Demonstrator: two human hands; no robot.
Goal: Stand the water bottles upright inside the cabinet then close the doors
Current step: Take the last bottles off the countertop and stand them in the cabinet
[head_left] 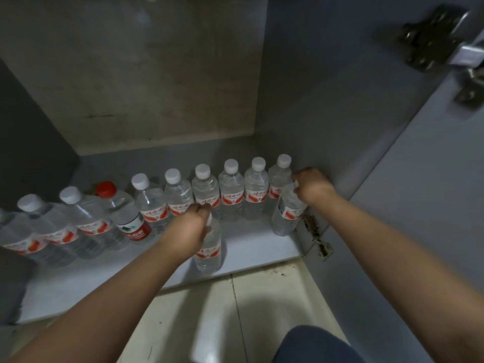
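Both hands are deep in the placing step: each one holds a bottle by its top and is setting it upright on the cabinet shelf [251,247], in front of a back row that is already standing. The left hand [190,229] has its grip curled round the neck of the front middle bottle [209,254], which stands near the shelf's front edge, just ahead of the row. The right hand [310,186] pinches the cap end of the right front bottle [286,214], which stands just beside the cabinet's right wall and close to the lower hinge [318,238]; it looks slightly tilted, so it may not be fully settled. Behind them I count about 9 white-capped bottles in the back row [230,187], labels facing out, plus 1 red-capped bottle [117,205] among them; the leftmost ones run off the picture, so the count is uncertain. All of these appear upright. Judging from this, the standing part is nearly done: the next move calls for letting both bottles rest flat, easing the fingers off without knocking the neighbours, and checking that neither front bottle sits where a door would strike it. Then the arms must come out of the cabinet and the right door [432,179], open at the right, has to be swung shut, with its left partner, which is not clearly in view.
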